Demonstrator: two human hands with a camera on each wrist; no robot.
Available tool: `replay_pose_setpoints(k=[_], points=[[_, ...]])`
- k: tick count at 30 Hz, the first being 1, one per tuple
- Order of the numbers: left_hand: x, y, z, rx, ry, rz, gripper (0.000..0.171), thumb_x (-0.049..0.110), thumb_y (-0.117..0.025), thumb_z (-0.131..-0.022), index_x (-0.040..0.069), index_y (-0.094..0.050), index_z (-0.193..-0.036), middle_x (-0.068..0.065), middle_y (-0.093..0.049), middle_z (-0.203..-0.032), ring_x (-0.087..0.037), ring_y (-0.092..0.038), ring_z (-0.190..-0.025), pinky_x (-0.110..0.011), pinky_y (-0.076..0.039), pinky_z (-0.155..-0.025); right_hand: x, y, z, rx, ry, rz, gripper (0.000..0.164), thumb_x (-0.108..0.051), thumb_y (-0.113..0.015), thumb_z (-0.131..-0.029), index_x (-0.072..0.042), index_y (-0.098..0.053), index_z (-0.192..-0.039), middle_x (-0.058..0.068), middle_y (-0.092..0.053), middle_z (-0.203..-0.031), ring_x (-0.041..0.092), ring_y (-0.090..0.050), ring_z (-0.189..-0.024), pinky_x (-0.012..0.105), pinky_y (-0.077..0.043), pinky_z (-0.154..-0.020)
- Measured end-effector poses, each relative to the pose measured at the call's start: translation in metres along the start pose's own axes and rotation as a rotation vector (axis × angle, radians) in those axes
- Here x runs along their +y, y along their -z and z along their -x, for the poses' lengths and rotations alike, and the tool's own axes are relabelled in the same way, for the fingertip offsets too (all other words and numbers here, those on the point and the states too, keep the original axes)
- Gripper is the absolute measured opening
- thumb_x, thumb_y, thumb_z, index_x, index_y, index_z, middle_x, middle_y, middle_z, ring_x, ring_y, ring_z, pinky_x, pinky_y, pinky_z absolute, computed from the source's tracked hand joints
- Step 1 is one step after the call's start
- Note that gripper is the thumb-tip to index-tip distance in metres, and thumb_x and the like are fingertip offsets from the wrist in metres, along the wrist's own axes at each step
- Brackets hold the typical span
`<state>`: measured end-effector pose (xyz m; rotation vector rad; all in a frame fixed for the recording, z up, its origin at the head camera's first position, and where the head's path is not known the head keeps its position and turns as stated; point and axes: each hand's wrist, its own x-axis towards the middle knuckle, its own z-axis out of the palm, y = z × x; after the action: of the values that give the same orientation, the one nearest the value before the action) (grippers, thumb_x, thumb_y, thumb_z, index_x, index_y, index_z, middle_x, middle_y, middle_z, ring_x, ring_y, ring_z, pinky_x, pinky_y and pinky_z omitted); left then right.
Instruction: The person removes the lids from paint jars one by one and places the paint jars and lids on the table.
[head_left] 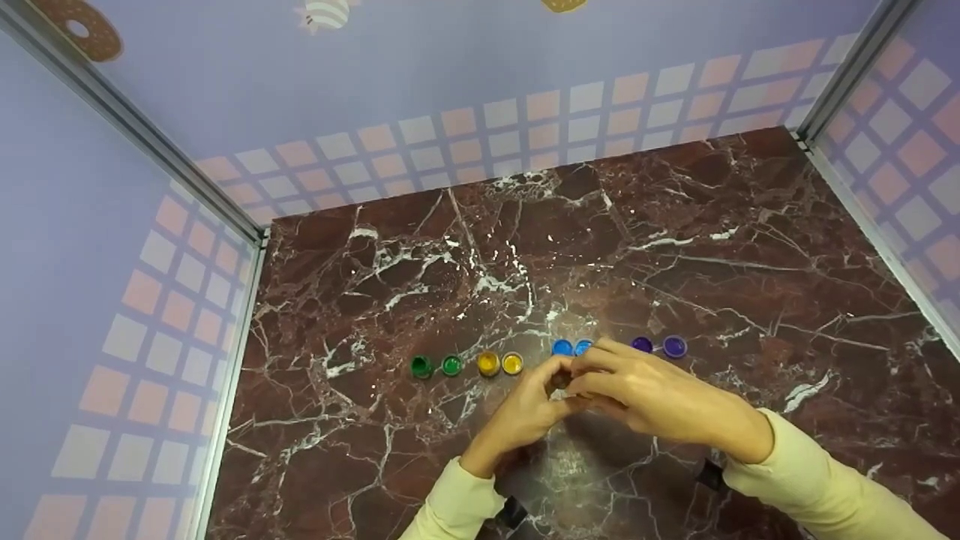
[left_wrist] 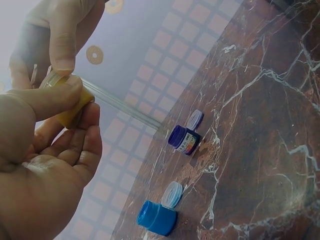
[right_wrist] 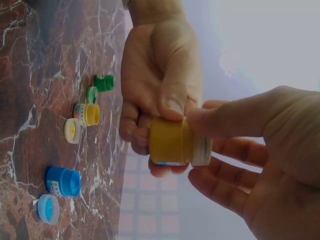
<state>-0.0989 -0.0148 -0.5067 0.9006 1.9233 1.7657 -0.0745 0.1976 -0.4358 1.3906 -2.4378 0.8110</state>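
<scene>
A small jar of mustard-yellow paint [right_wrist: 167, 140] is between my two hands; in the head view the fingers mostly hide it. My left hand [head_left: 521, 412] grips the jar's body between thumb and fingers. At its clear lid [right_wrist: 201, 150], my right hand [head_left: 660, 394] pinches with thumb and fingertips. The lid sits on the jar's mouth. Just beyond the hands stand an open blue paint jar [left_wrist: 157, 218] and its lid [left_wrist: 172, 194]. To the right, in the head view, are an open purple jar [head_left: 641, 345] and its lid [head_left: 675, 346].
Left of the hands stand an open yellow jar [head_left: 488, 364] with its lid [head_left: 513, 364] and an open green jar [head_left: 421, 367] with its lid [head_left: 451, 365]. The dark marbled tabletop [head_left: 337, 450] is bounded by patterned panels [head_left: 495, 67] at the back and both sides.
</scene>
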Motion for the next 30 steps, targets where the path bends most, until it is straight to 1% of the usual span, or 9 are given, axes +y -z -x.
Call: replay_pose_setpoints(k=[4,7,11,15,17,20,23,26,30], points=[[0.001,-0.001,0.001,0.007,0.013,0.028,0.030,-0.003,-0.069,-0.094,-0.004,-0.059,-0.121,-0.013,-0.066,-0.115,-0.012,-0.062,-0.105,-0.041,-0.054,-0.098,0.000,0.000,0.000,0.010,-0.001,-0.001,0.028,-0.004,-0.082,-0.085,-0.011,-0.074,-0.111,0.004,-0.066,-0.117,0.020,-0.061,-0.104,0.036,-0.057,-0.089],[0.001,-0.002,0.002,0.017,0.013,0.049,0.031,-0.005,-0.068,-0.093,-0.004,-0.058,-0.122,-0.013,-0.066,-0.116,-0.013,-0.063,-0.107,-0.040,-0.053,-0.100,0.000,0.000,0.000,0.019,-0.037,-0.014,0.026,-0.006,-0.080,-0.087,-0.010,-0.074,-0.112,0.004,-0.066,-0.119,0.019,-0.062,-0.104,0.036,-0.058,-0.088],[0.003,-0.005,0.002,0.043,0.028,0.057,0.034,-0.002,-0.071,-0.094,-0.005,-0.057,-0.124,-0.011,-0.065,-0.114,-0.013,-0.063,-0.105,-0.039,-0.054,-0.098,-0.001,-0.002,-0.001,0.058,-0.155,-0.029,0.026,-0.015,-0.077,-0.092,-0.008,-0.074,-0.117,0.005,-0.065,-0.121,0.015,-0.064,-0.098,0.029,-0.060,-0.079],[0.004,-0.009,0.001,0.081,0.042,0.081,0.037,0.002,-0.075,-0.092,-0.004,-0.058,-0.124,-0.009,-0.066,-0.116,-0.012,-0.063,-0.102,-0.041,-0.055,-0.096,-0.002,-0.003,-0.003,0.109,-0.299,-0.041,0.027,-0.024,-0.074,-0.097,-0.008,-0.073,-0.119,0.005,-0.064,-0.120,0.015,-0.066,-0.092,0.029,-0.061,-0.076],[0.003,-0.010,0.000,0.103,0.036,0.099,0.035,0.001,-0.075,-0.092,-0.004,-0.058,-0.122,-0.011,-0.066,-0.118,-0.013,-0.064,-0.102,-0.042,-0.055,-0.096,-0.002,-0.003,-0.003,0.121,-0.357,-0.050,0.027,-0.026,-0.072,-0.098,-0.008,-0.072,-0.119,0.003,-0.064,-0.117,0.013,-0.065,-0.087,0.029,-0.060,-0.072],[0.003,-0.013,-0.001,0.152,0.014,0.103,0.034,-0.002,-0.074,-0.091,-0.005,-0.057,-0.120,-0.014,-0.066,-0.118,-0.014,-0.065,-0.100,-0.038,-0.056,-0.094,-0.003,-0.005,-0.003,0.135,-0.425,-0.046,0.027,-0.027,-0.071,-0.099,-0.008,-0.072,-0.118,0.001,-0.064,-0.112,0.008,-0.060,-0.076,0.025,-0.056,-0.063],[0.002,-0.016,-0.004,0.199,-0.006,0.088,0.033,-0.003,-0.074,-0.090,-0.005,-0.058,-0.118,-0.013,-0.066,-0.116,-0.017,-0.065,-0.099,-0.034,-0.056,-0.093,-0.004,-0.007,-0.004,0.157,-0.462,-0.029,0.029,-0.027,-0.072,-0.098,-0.006,-0.072,-0.117,0.001,-0.063,-0.107,0.006,-0.054,-0.070,0.022,-0.051,-0.057],[0.002,-0.019,-0.007,0.236,-0.019,0.075,0.032,-0.003,-0.076,-0.089,-0.005,-0.058,-0.116,-0.012,-0.065,-0.115,-0.018,-0.065,-0.100,-0.033,-0.056,-0.092,-0.004,-0.009,-0.006,0.169,-0.482,-0.003,0.032,-0.029,-0.073,-0.097,-0.003,-0.072,-0.117,0.003,-0.063,-0.106,0.007,-0.054,-0.069,0.021,-0.051,-0.057],[0.002,-0.023,-0.008,0.284,-0.019,0.074,0.033,-0.005,-0.078,-0.087,-0.005,-0.057,-0.112,-0.011,-0.061,-0.116,-0.016,-0.064,-0.101,-0.032,-0.055,-0.093,-0.006,-0.012,-0.008,0.174,-0.487,0.030,0.036,-0.033,-0.075,-0.096,-0.002,-0.072,-0.115,0.005,-0.063,-0.105,0.007,-0.054,-0.069,0.021,-0.051,-0.057]])
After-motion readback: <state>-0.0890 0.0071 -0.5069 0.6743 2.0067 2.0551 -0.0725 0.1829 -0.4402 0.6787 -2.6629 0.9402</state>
